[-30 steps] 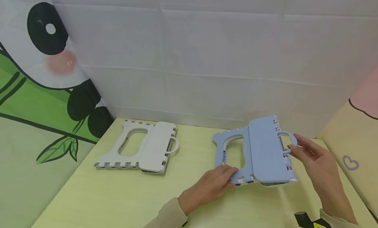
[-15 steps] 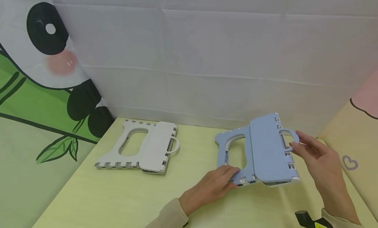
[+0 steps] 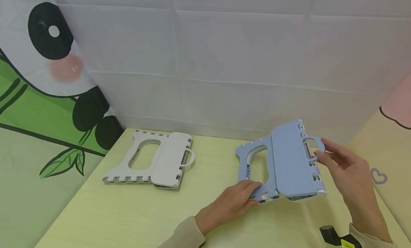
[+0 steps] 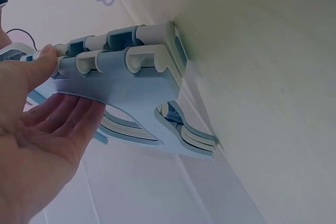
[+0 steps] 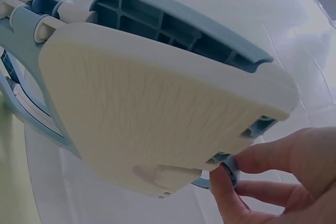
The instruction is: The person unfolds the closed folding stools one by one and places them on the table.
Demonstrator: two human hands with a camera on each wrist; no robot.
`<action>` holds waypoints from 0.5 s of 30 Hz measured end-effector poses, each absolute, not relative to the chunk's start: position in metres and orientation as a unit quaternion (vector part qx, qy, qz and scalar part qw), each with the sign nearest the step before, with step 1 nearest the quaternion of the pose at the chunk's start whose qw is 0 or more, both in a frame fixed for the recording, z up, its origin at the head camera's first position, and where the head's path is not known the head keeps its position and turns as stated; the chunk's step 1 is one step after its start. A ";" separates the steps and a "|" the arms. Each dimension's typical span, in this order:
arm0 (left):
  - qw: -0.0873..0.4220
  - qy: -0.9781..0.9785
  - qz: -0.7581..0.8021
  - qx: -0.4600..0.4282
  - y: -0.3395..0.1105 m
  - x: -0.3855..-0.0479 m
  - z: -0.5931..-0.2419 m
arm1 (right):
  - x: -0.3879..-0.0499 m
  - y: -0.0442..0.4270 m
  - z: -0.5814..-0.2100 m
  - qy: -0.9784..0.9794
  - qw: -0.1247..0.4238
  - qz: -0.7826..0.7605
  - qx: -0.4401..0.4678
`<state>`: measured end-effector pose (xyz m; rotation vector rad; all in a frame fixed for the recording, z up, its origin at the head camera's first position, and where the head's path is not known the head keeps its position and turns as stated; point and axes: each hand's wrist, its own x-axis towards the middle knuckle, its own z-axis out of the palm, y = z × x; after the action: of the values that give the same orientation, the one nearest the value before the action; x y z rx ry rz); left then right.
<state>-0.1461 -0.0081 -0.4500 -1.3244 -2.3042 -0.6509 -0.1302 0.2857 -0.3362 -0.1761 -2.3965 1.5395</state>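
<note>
A blue folding step stool [image 3: 292,162], folded flat, is tilted with its right end raised off the table. My left hand [image 3: 232,201] grips its near edge by the legs, thumb on one face and fingers on the other, as the left wrist view shows on the stool [image 4: 121,82]. At the stool's right end, my right hand [image 3: 348,173] pinches the looped blue carry handle [image 3: 318,146] between thumb and fingers. The right wrist view shows the cream underside of the stool [image 5: 142,103] and the pinching right hand [image 5: 278,177].
A white folding step stool [image 3: 167,158], also folded, lies on the yellow-green table [image 3: 135,212] to the left. Behind the table hangs a pale creased sheet [image 3: 224,62]. A printed cartoon cloth [image 3: 57,109] stands at the left side.
The blue stool's right end has risen slightly and the whole stool has shifted a little to the right. My right hand has moved up with the handle; the white stool stays put.
</note>
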 end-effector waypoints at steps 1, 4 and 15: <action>0.203 -0.824 -0.234 -0.475 -0.008 -0.146 -0.450 | -0.130 0.285 -0.335 -0.833 0.144 0.531 -0.061; 0.204 -0.823 -0.237 -0.475 -0.007 -0.146 -0.450 | -0.129 0.284 -0.332 -0.834 0.140 0.529 -0.066; 0.192 -0.820 -0.254 -0.475 -0.005 -0.144 -0.450 | -0.129 0.279 -0.321 -0.832 0.151 0.529 -0.064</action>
<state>-0.1437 -0.0050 -0.4496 -1.3328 -2.3026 -0.7124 -0.1290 0.2790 -0.3214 -0.1833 -2.3910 1.5204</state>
